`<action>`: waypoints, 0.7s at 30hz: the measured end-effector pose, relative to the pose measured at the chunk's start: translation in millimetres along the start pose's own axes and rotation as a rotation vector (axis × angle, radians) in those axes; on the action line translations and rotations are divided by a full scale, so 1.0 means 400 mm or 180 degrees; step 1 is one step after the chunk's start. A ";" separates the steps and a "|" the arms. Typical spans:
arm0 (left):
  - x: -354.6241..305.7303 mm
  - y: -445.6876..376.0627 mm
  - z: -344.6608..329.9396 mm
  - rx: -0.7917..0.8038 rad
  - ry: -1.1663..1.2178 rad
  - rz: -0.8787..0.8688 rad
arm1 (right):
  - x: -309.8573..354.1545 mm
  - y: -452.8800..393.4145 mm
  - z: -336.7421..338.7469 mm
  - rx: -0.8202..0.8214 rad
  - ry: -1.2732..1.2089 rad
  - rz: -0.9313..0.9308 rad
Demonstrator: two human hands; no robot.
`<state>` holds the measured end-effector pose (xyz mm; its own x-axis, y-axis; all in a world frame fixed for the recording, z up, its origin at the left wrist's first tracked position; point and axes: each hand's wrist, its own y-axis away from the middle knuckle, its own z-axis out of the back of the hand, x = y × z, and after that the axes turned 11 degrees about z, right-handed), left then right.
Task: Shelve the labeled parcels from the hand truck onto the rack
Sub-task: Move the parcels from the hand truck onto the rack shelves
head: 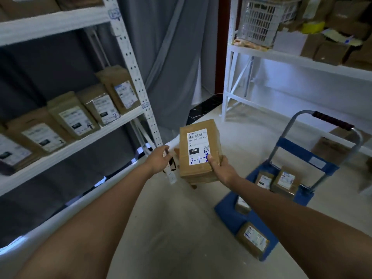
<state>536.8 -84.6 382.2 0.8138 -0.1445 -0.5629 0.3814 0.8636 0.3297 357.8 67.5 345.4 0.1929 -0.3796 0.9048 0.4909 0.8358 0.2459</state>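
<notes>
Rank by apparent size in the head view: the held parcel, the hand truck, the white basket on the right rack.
1. hand truck, largest.
2. and 3. held parcel and white basket look alike; the parcel is much nearer the camera, so they stay unranked.

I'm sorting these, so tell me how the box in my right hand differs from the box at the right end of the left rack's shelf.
The held box is in the right hand, off any shelf; the shelf box stands on the rack beside others. The held box's label is sharp, with blue handwriting starting 2-1; the shelf box's label is too blurred to read. Both are brown cardboard with white labels.
</notes>
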 end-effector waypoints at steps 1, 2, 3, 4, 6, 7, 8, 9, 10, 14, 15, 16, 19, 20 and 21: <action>0.032 0.006 0.028 -0.0039 0.0094 0.0105 | 0.017 -0.002 -0.028 0.0063 0.0010 0.0082; 0.066 0.011 0.054 -0.0068 0.0172 0.0221 | 0.029 -0.008 -0.059 0.0122 0.0014 0.0148; 0.099 0.016 0.078 -0.0106 0.0242 0.0307 | 0.044 -0.009 -0.092 0.0174 0.0037 0.0191; 0.134 0.018 0.103 -0.0148 0.0299 0.0377 | 0.062 -0.008 -0.125 0.0220 0.0064 0.0205; 0.201 0.026 0.150 -0.0251 0.0390 0.0477 | 0.095 -0.005 -0.196 0.0316 0.0045 0.0243; 0.234 0.034 0.175 -0.0303 0.0441 0.0544 | 0.111 -0.005 -0.234 0.0368 0.0037 0.0281; 0.270 0.038 0.201 -0.0344 0.0500 0.0616 | 0.131 -0.002 -0.271 0.0443 0.0065 0.0308; 0.309 0.041 0.227 -0.0360 0.0567 0.0695 | 0.151 -0.002 -0.312 0.0516 0.0091 0.0342; 0.350 0.047 0.256 -0.0359 0.0636 0.0779 | 0.171 0.004 -0.353 0.0559 0.0120 0.0372; 0.512 0.080 0.385 -0.0418 0.0920 0.0980 | 0.245 0.026 -0.534 0.0767 0.0105 0.0461; 0.552 0.087 0.416 -0.0422 0.0982 0.1022 | 0.262 0.034 -0.579 0.0809 0.0075 0.0507; 0.590 0.094 0.446 -0.0413 0.1043 0.1077 | 0.279 0.041 -0.623 0.0827 0.0050 0.0567; 0.698 0.116 0.527 -0.0367 0.1370 0.1225 | 0.320 0.065 -0.753 0.0949 0.0105 0.0660; 0.731 0.125 0.551 -0.0359 0.1527 0.1261 | 0.332 0.073 -0.794 0.1015 0.0139 0.0687; 0.762 0.133 0.575 -0.0377 0.1653 0.1278 | 0.344 0.081 -0.834 0.1088 0.0162 0.0713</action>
<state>906.1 -193.6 402.4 0.5543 0.4252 -0.7155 0.0178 0.8534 0.5210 683.7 -90.0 361.9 0.3089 -0.1853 0.9329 0.1231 0.9804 0.1540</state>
